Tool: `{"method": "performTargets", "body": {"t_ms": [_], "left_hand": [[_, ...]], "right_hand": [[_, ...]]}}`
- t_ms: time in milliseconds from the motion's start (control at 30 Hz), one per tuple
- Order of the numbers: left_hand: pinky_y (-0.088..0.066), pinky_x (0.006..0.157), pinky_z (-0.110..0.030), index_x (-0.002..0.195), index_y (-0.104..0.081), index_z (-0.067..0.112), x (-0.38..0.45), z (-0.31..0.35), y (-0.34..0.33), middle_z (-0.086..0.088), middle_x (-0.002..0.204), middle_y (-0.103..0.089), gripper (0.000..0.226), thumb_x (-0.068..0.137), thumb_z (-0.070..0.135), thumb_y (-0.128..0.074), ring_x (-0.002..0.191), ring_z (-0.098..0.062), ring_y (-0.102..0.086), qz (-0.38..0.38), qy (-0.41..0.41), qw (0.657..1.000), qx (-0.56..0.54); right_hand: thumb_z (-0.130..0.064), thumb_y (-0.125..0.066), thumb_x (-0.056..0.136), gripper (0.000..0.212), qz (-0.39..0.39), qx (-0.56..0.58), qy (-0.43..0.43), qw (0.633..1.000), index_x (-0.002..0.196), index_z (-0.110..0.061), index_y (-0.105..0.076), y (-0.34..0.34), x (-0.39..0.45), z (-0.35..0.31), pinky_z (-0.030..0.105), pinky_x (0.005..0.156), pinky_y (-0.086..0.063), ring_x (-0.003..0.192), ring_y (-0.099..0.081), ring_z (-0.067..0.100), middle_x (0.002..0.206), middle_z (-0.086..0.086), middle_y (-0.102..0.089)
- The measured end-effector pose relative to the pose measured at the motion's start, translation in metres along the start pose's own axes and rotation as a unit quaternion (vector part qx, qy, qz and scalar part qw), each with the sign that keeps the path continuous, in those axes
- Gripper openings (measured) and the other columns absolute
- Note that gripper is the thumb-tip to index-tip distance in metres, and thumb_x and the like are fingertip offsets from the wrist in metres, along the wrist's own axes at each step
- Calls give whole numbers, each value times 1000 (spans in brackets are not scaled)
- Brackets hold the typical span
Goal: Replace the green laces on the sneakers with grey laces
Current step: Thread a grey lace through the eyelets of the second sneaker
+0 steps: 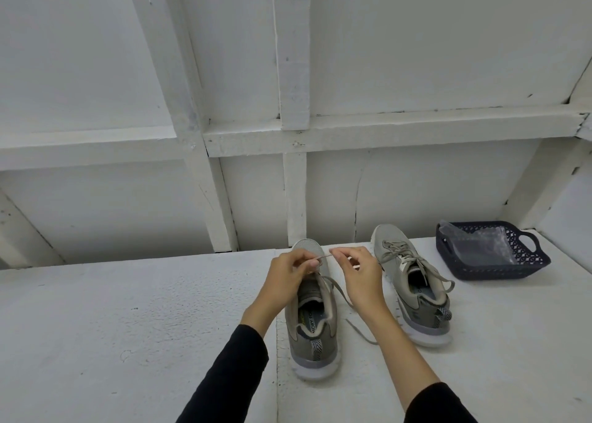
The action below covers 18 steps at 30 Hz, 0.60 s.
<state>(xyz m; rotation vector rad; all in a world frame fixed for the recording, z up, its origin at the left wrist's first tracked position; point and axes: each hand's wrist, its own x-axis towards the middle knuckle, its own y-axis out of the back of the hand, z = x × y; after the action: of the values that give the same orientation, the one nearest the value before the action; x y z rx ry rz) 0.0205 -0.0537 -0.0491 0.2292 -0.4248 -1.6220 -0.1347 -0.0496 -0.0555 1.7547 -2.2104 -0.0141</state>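
A grey lace (323,257) ran taut in a short span between the two hands, above the toe of the near sneaker (312,313). The left hand (290,278) pinched its end between thumb and forefinger, the other fingers curled down over the front of the shoe's tongue. The right hand (358,277) pinched the lace's other side at thumb and fingertip, its remaining fingers loosely bent and holding nothing else. Both wrists were raised over the shoe, palms turned partly inward, forearms reaching in from the lower edge in black sleeves (230,374).

From the near sneaker's eyelets a loose length of the lace trailed off to the right and lay on the table (128,326), ending between the two shoes. The sneaker stood upright, heel toward the person, toe toward the wall.

The second sneaker (413,291) stood just to the right, apart from the first, also heel-near. It was laced, with its ends hanging loose over the side.

Farther right, near the table's back corner, sat a dark blue basket (525,269) with a clear plastic bag (480,243) inside. A white panelled wall (384,54) rose behind the table.
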Motion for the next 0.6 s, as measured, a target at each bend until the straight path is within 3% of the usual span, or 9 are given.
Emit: {"method": "performTargets", "body": {"t_ms": [133, 200, 300, 400, 467, 600], "left_hand": [[-46, 62, -9, 94, -71, 23, -3, -6, 7, 7, 80, -67, 12, 96, 17, -60, 62, -4, -58, 43, 3, 999, 22], [-43, 60, -7, 100, -72, 24, -6, -8, 9, 10, 80, -66, 12, 95, 20, -62, 64, -3, -56, 49, -1, 997, 53], [-44, 66, -4, 104, -74, 23, -12, -10, 6, 16, 84, -65, 15, 93, 24, -65, 77, 2, -60, 52, 3, 995, 82], [-48, 74, -7, 102, -77, 21, -17, -11, -1, 16, 91, -68, 16, 89, 27, -69, 83, 4, -61, 51, -6, 994, 100], [-52, 79, -18, 101, -77, 22, -17, -11, -7, 13, 95, -70, 16, 89, 29, -69, 86, 0, -62, 43, -27, 989, 138], [-52, 79, -23, 102, -77, 19, -20, -15, -17, 9, 95, -69, 16, 89, 25, -69, 84, -5, -62, 69, -58, 981, 172]], "right_hand": [[-22, -68, 88, 9, -82, -65, -76, 992, 94, -16, -63, -3, -6, 1, 6, 60, -41, 76, -56, 10, 88, -4, -63], [-25, -72, 85, 15, -121, -101, -97, 983, 93, -14, -65, -6, -11, 6, 8, 62, -43, 76, -59, 6, 86, -4, -65], [-26, -72, 85, 14, -100, -99, -93, 986, 91, -14, -70, -8, -17, 11, 16, 69, -50, 79, -65, 7, 83, -4, -69], [-28, -73, 84, 15, -74, -46, -124, 988, 78, -14, -74, -4, -19, 24, 33, 77, -57, 78, -69, 16, 74, -1, -72], [-26, -74, 83, 18, -55, 24, -178, 982, 73, -11, -74, -2, -21, 32, 42, 81, -58, 79, -71, 24, 73, 6, -73], [-16, -71, 87, 17, -37, 152, -250, 955, 80, -2, -75, 0, -25, 37, 37, 83, -58, 86, -72, 29, 82, 15, -74]]}}
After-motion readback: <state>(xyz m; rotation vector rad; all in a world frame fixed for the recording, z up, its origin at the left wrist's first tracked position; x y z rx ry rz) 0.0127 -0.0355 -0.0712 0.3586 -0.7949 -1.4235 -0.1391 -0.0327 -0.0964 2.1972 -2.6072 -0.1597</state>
